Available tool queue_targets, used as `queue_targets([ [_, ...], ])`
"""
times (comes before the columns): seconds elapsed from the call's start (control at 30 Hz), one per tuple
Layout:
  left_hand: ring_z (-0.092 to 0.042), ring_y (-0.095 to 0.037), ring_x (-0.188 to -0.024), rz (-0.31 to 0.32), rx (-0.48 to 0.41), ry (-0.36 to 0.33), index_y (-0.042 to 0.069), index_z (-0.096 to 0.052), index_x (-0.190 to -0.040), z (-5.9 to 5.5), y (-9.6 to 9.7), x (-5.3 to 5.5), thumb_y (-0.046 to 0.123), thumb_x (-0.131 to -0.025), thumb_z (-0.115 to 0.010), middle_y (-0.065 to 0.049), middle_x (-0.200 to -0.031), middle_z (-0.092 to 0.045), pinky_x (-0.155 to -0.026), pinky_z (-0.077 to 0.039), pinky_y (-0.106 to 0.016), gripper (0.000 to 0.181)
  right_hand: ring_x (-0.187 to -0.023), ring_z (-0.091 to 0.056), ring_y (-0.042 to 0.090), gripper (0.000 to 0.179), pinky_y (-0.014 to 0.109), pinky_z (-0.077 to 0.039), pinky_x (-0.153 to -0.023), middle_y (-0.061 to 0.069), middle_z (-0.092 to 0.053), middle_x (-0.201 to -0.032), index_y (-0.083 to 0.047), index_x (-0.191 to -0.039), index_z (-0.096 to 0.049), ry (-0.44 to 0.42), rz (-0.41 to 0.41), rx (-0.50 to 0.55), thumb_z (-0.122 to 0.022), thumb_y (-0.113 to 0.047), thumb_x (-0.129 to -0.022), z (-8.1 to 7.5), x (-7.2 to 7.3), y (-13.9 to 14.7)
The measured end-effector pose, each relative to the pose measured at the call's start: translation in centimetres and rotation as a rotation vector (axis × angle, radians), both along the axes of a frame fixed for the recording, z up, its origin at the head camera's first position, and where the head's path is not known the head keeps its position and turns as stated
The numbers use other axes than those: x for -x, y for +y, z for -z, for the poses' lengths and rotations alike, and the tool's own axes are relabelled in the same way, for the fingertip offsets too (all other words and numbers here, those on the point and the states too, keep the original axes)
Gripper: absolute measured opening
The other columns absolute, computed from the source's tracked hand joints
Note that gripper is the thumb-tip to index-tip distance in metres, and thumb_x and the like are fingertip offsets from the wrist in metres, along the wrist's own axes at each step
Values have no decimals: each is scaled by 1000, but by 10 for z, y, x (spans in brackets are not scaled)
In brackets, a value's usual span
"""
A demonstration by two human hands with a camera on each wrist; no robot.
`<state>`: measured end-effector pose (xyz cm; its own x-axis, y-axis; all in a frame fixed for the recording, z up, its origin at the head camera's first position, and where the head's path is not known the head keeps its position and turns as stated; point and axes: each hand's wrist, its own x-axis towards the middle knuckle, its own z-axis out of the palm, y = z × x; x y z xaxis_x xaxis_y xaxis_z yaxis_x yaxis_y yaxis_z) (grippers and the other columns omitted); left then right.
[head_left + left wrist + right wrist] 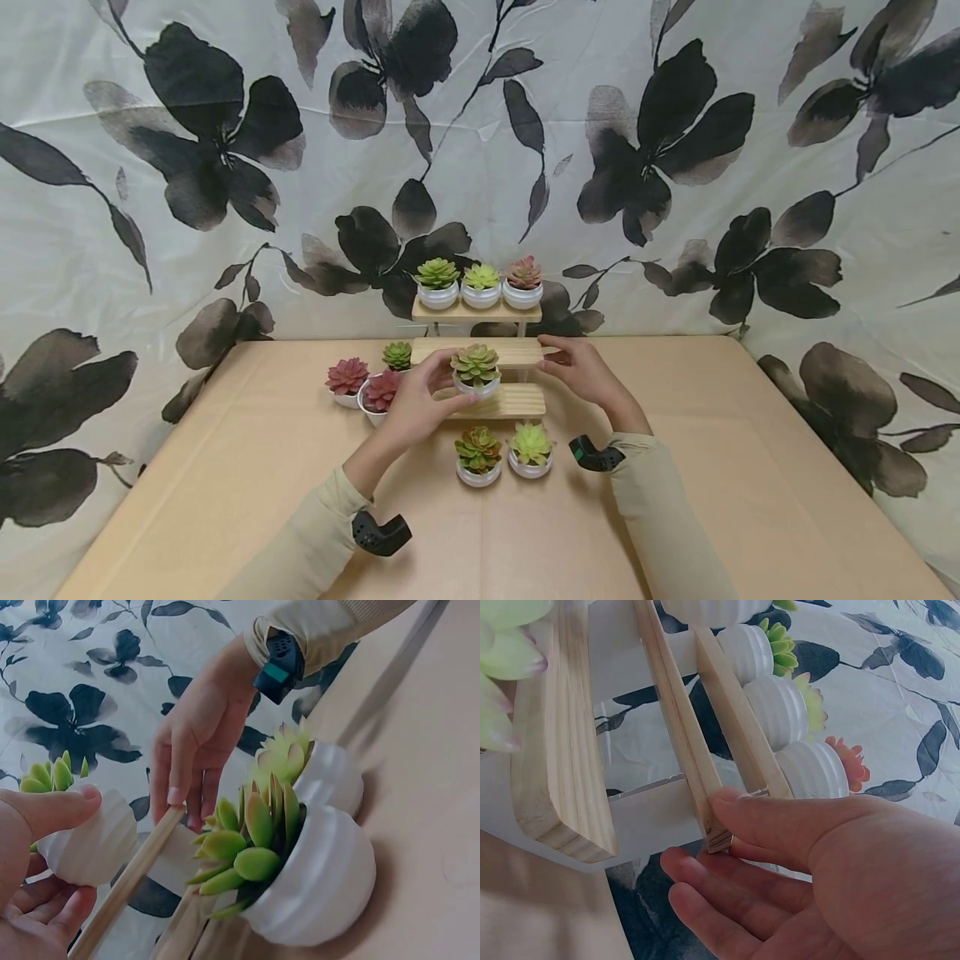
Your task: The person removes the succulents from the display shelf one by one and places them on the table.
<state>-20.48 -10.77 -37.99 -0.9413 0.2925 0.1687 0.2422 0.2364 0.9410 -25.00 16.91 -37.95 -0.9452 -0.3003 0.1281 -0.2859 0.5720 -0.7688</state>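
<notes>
A floral backdrop cloth, printed with dark blossoms on white, is hung behind the work area. Below it, the light wood-toned surface is extended toward the viewer. Both forearms are covered by beige sleeves.

A three-tier stand is positioned on the surface; its pale wooden planks are carried by white supports.

The hands are set apart, one on either side of the stand. By the left hand, a green potted succulent is gripped between thumb and fingers; it is held upright at the front of the middle tier. Whether its base is in contact with that plank cannot be told. By the right hand, the right end of the middle tier is pinched, with the thumb placed against the plank.

Three potted succulents are lined up on the top tier: a green one, a yellow-green one and a pink one. Left of the stand, two red succulents and a dark green succulent are grouped on the surface. In front of the bottom tier, a red-tipped succulent and a pale green succulent are placed side by side. All visible pots are white.

A black wrist device is worn on each forearm.
</notes>
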Motion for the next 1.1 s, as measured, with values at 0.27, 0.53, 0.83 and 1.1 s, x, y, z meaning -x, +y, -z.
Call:
queue_targets([
  [0.27, -60, -23, -117, -12, 39, 31, 19, -53, -133, -1, -12, -6, 26, -77, -82, -6, -124, -63, -105, -50, -39, 63, -115, -62, 38, 50, 45, -55, -95, 25, -49, -141, 1, -141, -47, 3, 1, 1, -61, -8, -94, -3, 0, 0],
  [0.53, -58, -26, -120, -15, 36, 47, 14, -52, -135, 4, -24, -10, 18, -77, -82, -10, -132, -59, -104, -50, -38, 66, -116, -61, 38, 50, 45, -55, -96, 23, -49, -142, 0, -141, -47, -2, 2, -11, -62, -10, -94, -4, 0, -2],
  [0.83, -56, -24, -123, -12, 42, 38, 16, -53, -134, 8, -34, -15, 19, -77, -82, -6, -133, -58, -103, -51, -35, 64, -117, -61, 38, 50, 46, -54, -97, 23, -49, -143, -1, -141, -47, -10, 2, -1, -62, -11, -94, -3, 1, -3],
  [1.1, -58, -20, -118, -19, 40, 30, 14, -54, -133, 12, -44, -22, 18, -76, -83, -7, -133, -58, -99, -53, -29, 65, -118, -60, 38, 51, 46, -54, -97, 23, -48, -143, -1, -142, -46, -22, 6, -8, -61, -12, -95, -2, -1, -1],
])
